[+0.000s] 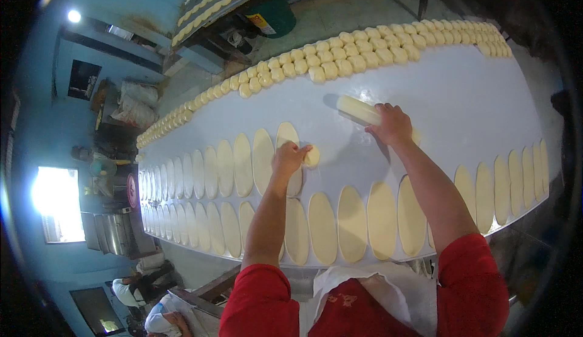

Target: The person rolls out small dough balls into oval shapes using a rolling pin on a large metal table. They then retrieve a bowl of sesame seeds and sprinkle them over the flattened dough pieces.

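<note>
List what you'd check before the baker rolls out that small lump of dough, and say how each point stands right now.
1. Left hand on the small dough piece: ok, fingers touch it.
2. Right hand grips the rolling pin: ok.
3. Bare white table beside the piece for rolling: ok.
4. Flattened ovals clear of the piece: not ok, the nearest oval lies against it.
5. Row of dough balls out of the pin's way: ok, along the far edge.
6. Table floured: cannot tell.

Left hand (290, 156) on dough ball (312, 156), right hand (392, 123) gripping rolling pin (359, 110)
</note>
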Tool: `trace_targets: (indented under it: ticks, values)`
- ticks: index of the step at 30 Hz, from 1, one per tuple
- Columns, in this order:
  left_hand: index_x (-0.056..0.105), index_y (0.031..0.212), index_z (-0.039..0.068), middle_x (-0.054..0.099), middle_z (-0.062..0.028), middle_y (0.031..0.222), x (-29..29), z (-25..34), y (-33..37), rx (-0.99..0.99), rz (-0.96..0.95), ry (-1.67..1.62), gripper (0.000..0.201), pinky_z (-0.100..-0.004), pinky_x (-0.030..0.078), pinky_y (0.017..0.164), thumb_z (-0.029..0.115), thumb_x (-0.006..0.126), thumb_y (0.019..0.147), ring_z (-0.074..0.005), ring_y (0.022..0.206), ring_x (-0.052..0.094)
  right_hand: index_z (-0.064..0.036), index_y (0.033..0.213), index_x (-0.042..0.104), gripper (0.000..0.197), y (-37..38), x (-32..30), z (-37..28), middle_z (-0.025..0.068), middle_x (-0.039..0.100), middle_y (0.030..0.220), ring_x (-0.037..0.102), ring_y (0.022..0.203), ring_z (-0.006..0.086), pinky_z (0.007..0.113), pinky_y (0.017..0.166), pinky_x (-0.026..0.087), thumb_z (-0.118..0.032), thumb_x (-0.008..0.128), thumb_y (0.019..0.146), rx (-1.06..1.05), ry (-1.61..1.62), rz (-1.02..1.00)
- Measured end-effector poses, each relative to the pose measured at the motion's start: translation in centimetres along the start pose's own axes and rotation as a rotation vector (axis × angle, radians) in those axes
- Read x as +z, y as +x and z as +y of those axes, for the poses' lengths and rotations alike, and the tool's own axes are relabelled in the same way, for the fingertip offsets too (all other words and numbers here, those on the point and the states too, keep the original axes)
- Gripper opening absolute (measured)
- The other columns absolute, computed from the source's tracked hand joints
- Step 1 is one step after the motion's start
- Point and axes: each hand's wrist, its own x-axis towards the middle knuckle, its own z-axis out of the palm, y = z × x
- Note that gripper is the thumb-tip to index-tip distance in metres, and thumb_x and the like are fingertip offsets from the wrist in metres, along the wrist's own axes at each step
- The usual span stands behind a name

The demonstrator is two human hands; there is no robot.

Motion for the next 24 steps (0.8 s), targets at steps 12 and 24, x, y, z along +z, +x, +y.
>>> trace_targets:
  ticks: [12,24]
  values:
    - [0.024,0.158,-0.001,0.022,-0.0242,0.164,7.1,1.2,-0.1,0.703,0.237,0.13,0.072,-0.0496,0.006,0.127,0.045,0.042,0.106,-0.037,0.157,0.013,-0.0178,0.132,0.062,0.074,-1.4,1.0,-1.4,0.0022,0.065,0.119,0.061,0.115,0.0249,0.043,0.093,0.052,-0.051,0.085,0.07,-0.223,-0.076,-0.084]
    - [0.058,0.136,0.004,0.054,-0.012,0.149,5.5,-3.7,1.4,0.373,0.422,-0.053,0.039,-0.0572,0.009,0.125,0.021,0.038,0.108,-0.0389,0.151,0.03,-0.0222,0.143,0.054,0.077,0.3,5.8,-9.2,0.0044,0.053,0.144,0.045,0.137,0.0277,0.049,0.106,0.043,-0.068,0.066,0.081,-0.543,-0.16,-0.152]
